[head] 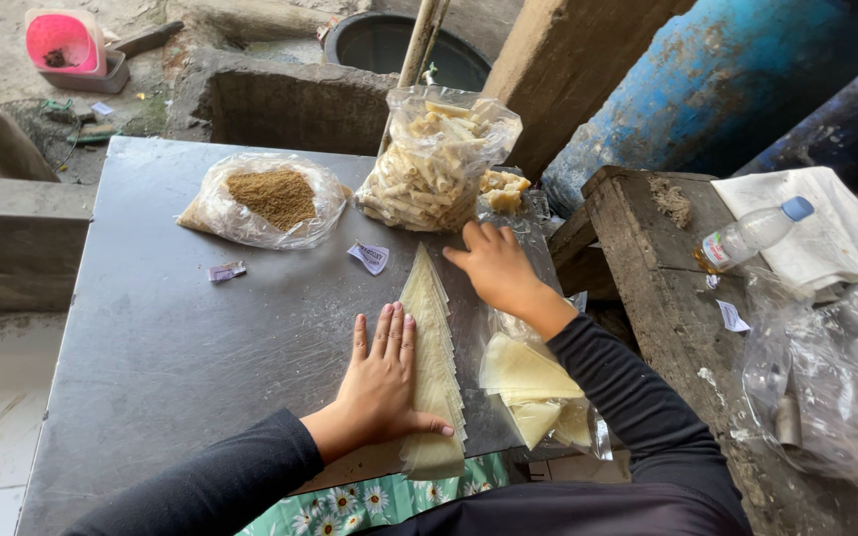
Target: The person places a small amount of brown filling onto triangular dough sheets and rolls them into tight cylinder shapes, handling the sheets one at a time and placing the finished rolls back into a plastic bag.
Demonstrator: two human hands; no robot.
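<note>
Wrappers (433, 347) fanned lengthwise away from the body — left hand (381, 377) flat beside them, fingers together; right hand (497, 270) splayed past the tip.

place: rough outdoor food-prep yard | worktop (171, 328): bare scuffed metal sheet | food: plastic bag of rolled pastries (434, 164), bag of brown crumbs (265, 201), fanned stack of thin wrappers (434, 357) | surroundings: concrete trough (280, 99), dirt ground, weathered wooden bench (662, 288), chipped blue drum (717, 79), pink tub (64, 42)
</note>
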